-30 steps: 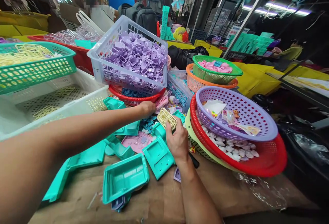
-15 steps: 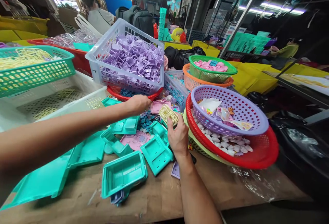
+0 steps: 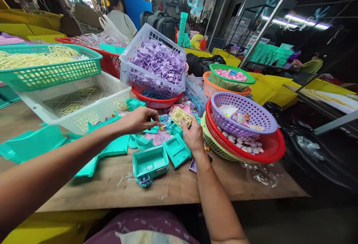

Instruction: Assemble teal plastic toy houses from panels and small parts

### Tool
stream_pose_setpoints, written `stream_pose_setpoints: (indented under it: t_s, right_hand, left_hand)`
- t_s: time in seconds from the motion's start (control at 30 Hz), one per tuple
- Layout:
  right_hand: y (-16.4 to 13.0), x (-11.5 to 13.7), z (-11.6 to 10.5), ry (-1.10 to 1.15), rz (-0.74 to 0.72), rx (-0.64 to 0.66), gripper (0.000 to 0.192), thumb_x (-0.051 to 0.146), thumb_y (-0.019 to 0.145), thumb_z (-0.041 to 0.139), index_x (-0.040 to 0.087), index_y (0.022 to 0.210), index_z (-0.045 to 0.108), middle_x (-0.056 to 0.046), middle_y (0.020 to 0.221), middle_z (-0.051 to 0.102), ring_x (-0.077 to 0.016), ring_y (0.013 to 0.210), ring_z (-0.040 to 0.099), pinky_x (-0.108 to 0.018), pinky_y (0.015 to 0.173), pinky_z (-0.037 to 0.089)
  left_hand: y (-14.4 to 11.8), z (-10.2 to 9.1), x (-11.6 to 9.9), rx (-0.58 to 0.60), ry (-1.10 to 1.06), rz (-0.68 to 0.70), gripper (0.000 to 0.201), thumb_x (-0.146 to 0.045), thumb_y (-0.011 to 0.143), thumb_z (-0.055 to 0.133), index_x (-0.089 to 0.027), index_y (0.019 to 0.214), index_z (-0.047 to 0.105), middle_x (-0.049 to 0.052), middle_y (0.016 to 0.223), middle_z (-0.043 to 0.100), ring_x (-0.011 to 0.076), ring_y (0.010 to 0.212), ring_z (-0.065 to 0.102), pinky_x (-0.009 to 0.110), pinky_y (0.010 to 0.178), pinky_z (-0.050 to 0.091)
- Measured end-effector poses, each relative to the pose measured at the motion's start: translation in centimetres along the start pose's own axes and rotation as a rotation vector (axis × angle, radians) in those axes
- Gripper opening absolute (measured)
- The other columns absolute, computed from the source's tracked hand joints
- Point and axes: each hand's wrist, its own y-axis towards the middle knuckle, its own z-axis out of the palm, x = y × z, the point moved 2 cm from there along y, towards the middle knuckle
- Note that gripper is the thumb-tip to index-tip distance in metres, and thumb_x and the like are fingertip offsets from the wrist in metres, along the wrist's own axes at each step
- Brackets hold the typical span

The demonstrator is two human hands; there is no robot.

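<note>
My right hand point(image 3: 193, 136) grips a small cream-yellow plastic grid piece point(image 3: 181, 116) above a heap of teal plastic trays point(image 3: 150, 160) on the wooden table point(image 3: 173, 188). My left hand point(image 3: 140, 119) reaches over the heap, fingers pinched on a small part near blue pieces point(image 3: 165, 121); the part itself is too small to make out. A pink tray point(image 3: 158, 138) lies between the hands.
A tilted white basket of purple parts point(image 3: 156, 64) rests on a red basket. Stacked purple, red and green round baskets point(image 3: 243, 124) stand to the right. White crate point(image 3: 75, 102) and green basket of yellow pieces point(image 3: 47, 65) sit left. A person is far behind.
My left hand has drawn back from under the red basket toward me, over the teal heap. The view has pulled back, showing my lap. My right hand keeps hold of the grid piece.
</note>
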Motion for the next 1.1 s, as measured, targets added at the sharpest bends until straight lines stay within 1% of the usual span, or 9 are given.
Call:
stream_pose_setpoints:
  t_s: [0.17, 0.27, 0.37, 0.5, 0.67, 0.77, 0.9, 1.0, 1.1]
  right_hand:
    - [-0.6, 1.0, -0.6, -0.004, -0.001, -0.079, 0.024, 0.036, 0.093, 0.052, 0.017, 0.106, 0.061, -0.011, 0.099, 0.073, -0.0229, 0.089, 0.068, -0.031, 0.077, 0.050]
    - [-1.0, 0.9, -1.2, -0.075, -0.019, -0.105, 0.025, 0.034, 0.094, 0.050, 0.016, 0.108, 0.060, -0.013, 0.101, 0.073, -0.0247, 0.091, 0.068, -0.033, 0.077, 0.050]
    - [-1.2, 0.8, -1.5, -0.142, -0.017, -0.073, 0.024, 0.031, 0.095, 0.049, 0.016, 0.109, 0.060, -0.014, 0.101, 0.073, -0.0258, 0.089, 0.068, -0.033, 0.075, 0.049]
    - [-1.1, 2.1, -0.8, -0.138, -0.050, 0.141, 0.020, 0.027, 0.094, 0.051, 0.017, 0.109, 0.060, -0.011, 0.097, 0.072, -0.0242, 0.085, 0.066, -0.032, 0.075, 0.047]
    - [-1.8, 4.3, 0.7, 0.059, -0.138, 0.530, 0.016, 0.026, 0.095, 0.050, 0.018, 0.105, 0.059, -0.005, 0.093, 0.068, -0.0187, 0.082, 0.060, -0.029, 0.075, 0.045]
    - [-2.4, 4.6, 0.7, 0.185, -0.122, 0.697, 0.024, 0.033, 0.100, 0.041, 0.018, 0.107, 0.059, -0.004, 0.099, 0.066, -0.0170, 0.088, 0.058, -0.029, 0.079, 0.045]
    - [-3.2, 4.9, 0.9, 0.230, -0.117, 0.756, 0.024, 0.039, 0.097, 0.051, 0.018, 0.108, 0.059, -0.002, 0.095, 0.064, -0.0161, 0.084, 0.057, -0.028, 0.076, 0.045]
    - [-4.1, 5.1, 1.5, 0.249, -0.182, 0.670, 0.019, 0.030, 0.094, 0.058, 0.018, 0.109, 0.059, -0.001, 0.091, 0.065, -0.0158, 0.080, 0.059, -0.028, 0.075, 0.047]
    - [-5.2, 5.0, 2.3, 0.274, -0.291, 0.646, 0.024, 0.028, 0.095, 0.059, 0.019, 0.117, 0.060, -0.005, 0.105, 0.066, -0.0188, 0.097, 0.061, -0.032, 0.089, 0.048]
  left_hand:
    - [1.7, 1.1, 0.0, -0.255, 0.337, 0.057, 0.013, -0.025, 0.077, 0.055, -0.017, 0.076, 0.065, 0.008, 0.082, 0.067, 0.0197, 0.071, 0.060, 0.028, 0.062, 0.039]
    - [2.6, 1.4, 0.1, -0.247, 0.311, 0.109, 0.014, -0.026, 0.079, 0.053, -0.016, 0.078, 0.062, 0.009, 0.089, 0.067, 0.0203, 0.075, 0.061, 0.028, 0.065, 0.042]
    - [1.8, 1.1, -0.1, -0.147, 0.255, 0.177, 0.013, -0.028, 0.082, 0.052, -0.017, 0.081, 0.060, 0.004, 0.077, 0.066, 0.0166, 0.068, 0.059, 0.025, 0.061, 0.042]
    - [-0.9, 0.7, -1.6, -0.035, 0.246, 0.349, 0.011, -0.026, 0.087, 0.050, -0.017, 0.085, 0.057, 0.001, 0.074, 0.062, 0.0132, 0.061, 0.053, 0.024, 0.056, 0.037]
    - [-3.4, 0.8, -3.1, -0.156, 0.569, 0.545, 0.020, -0.020, 0.095, 0.043, -0.017, 0.082, 0.058, 0.006, 0.080, 0.060, 0.0175, 0.073, 0.053, 0.027, 0.062, 0.039]
    - [-4.0, 1.4, -2.8, -0.104, 0.700, 0.594, 0.023, -0.019, 0.096, 0.043, -0.017, 0.082, 0.060, 0.007, 0.080, 0.060, 0.0197, 0.076, 0.053, 0.029, 0.065, 0.041]
    - [-4.8, 1.8, -2.5, -0.087, 0.535, 0.616, 0.019, -0.023, 0.097, 0.047, -0.018, 0.085, 0.062, 0.006, 0.079, 0.061, 0.0189, 0.076, 0.055, 0.029, 0.066, 0.043]
    - [-5.9, 2.0, -2.6, -0.308, 0.268, 0.583, 0.017, -0.032, 0.095, 0.056, -0.017, 0.098, 0.063, 0.007, 0.094, 0.064, 0.0202, 0.091, 0.058, 0.032, 0.081, 0.047]
    - [-7.7, 3.2, -1.7, -0.566, 0.007, 0.352, 0.027, -0.038, 0.093, 0.058, -0.017, 0.110, 0.062, 0.009, 0.110, 0.064, 0.0227, 0.106, 0.058, 0.038, 0.096, 0.045]
